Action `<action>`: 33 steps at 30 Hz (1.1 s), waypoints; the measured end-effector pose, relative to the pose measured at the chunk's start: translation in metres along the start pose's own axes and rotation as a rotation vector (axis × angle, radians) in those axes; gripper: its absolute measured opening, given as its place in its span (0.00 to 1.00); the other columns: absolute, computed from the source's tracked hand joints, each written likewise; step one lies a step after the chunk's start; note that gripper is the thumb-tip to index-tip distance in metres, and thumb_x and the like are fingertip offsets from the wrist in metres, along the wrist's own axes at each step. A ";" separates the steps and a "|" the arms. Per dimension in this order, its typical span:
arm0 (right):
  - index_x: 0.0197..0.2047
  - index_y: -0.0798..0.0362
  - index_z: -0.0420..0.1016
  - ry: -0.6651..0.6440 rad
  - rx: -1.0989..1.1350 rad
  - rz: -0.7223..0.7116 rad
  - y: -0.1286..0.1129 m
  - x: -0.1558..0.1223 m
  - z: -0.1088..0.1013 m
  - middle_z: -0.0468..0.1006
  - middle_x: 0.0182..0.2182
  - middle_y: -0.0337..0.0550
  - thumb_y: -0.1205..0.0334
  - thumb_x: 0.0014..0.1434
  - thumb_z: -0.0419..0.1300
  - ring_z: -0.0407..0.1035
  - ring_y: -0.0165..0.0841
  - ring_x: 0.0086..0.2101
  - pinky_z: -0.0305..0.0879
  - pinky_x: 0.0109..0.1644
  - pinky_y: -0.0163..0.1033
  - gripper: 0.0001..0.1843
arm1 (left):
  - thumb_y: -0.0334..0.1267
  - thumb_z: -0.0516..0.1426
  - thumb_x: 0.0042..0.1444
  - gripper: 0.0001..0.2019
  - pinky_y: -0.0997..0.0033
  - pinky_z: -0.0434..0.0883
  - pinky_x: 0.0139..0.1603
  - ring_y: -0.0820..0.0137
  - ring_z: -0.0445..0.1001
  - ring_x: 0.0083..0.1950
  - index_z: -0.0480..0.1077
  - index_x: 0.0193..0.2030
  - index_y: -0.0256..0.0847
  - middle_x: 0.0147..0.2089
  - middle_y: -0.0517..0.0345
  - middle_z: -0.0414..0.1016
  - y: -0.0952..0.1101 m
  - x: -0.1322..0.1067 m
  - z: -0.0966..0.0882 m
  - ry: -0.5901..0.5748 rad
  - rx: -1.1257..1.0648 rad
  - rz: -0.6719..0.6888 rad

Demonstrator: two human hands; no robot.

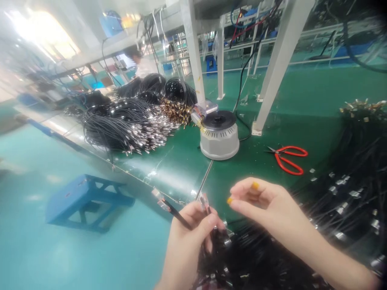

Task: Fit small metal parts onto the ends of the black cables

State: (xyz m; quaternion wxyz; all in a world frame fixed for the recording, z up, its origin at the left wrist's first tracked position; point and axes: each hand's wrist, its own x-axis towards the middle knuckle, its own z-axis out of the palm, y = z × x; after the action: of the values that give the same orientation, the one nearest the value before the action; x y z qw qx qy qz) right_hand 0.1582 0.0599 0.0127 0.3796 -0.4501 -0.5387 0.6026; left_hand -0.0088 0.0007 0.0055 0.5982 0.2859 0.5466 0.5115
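Observation:
My left hand (pixel 189 237) is closed around a few thin black cables (pixel 178 215) whose clear plug ends (pixel 159 198) stick out to the upper left and near my fingertips. My right hand (pixel 263 203) hovers just right of it, fingers curled in a loose pinch with yellow-painted nails, and nothing visible between them. Below both hands lies a dense heap of black cables with metal connectors (pixel 266 257).
A round grey machine with a black top (pixel 219 135) stands on the green bench (pixel 302 100). Red-handled scissors (pixel 288 158) lie to its right. Coiled cable bundles (pixel 127 121) fill the left of the bench. A blue stool (pixel 86 201) stands on the floor. White frame posts (pixel 278 60) rise behind.

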 end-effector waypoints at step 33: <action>0.32 0.52 0.71 -0.145 -0.084 0.013 -0.023 0.006 0.013 0.75 0.24 0.30 0.74 0.50 0.63 0.69 0.28 0.29 0.61 0.39 0.36 0.09 | 0.40 0.67 0.48 0.09 0.82 0.54 0.18 0.81 0.59 0.19 0.75 0.27 0.37 0.20 0.60 0.71 -0.005 0.000 -0.003 -0.032 0.042 -0.008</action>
State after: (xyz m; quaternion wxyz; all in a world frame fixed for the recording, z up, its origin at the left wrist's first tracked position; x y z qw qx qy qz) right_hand 0.1434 0.0652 0.0352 0.3165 -0.4244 -0.5866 0.6128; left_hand -0.0099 -0.0013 0.0003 0.6030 0.3042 0.5486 0.4929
